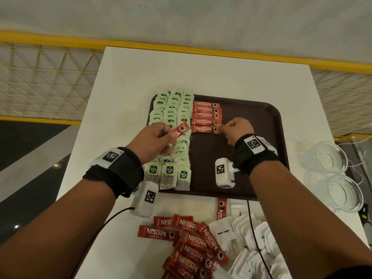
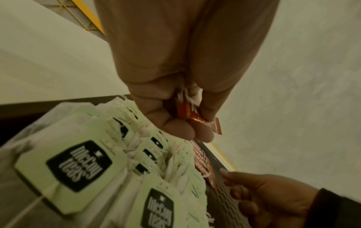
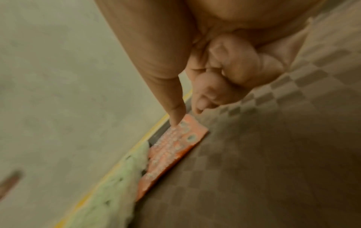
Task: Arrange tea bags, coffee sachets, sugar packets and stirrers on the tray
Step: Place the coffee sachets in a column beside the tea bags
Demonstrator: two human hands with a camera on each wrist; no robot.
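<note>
tea bags: green-tagged paper tea bags (image 1: pixel 173 137) in three overlapping rows, on left part of dark brown plastic tray (image 1: pixel 261 117)
coffee: five red sachets (image 1: pixel 205 116) stacked beside them

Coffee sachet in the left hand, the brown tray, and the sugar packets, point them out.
coffee sachet (image 1: pixel 179 133), head view, middle of its red wrapper.
left hand (image 1: pixel 153 138), head view, back of the hand.
brown tray (image 1: pixel 249 117), head view, bare floor.
sugar packets (image 1: pixel 223 231), head view, labelled packet's face.

"nescafe classic" sachets (image 1: pixel 205 122), "mccoy teas" tags (image 1: pixel 169 170)
</note>
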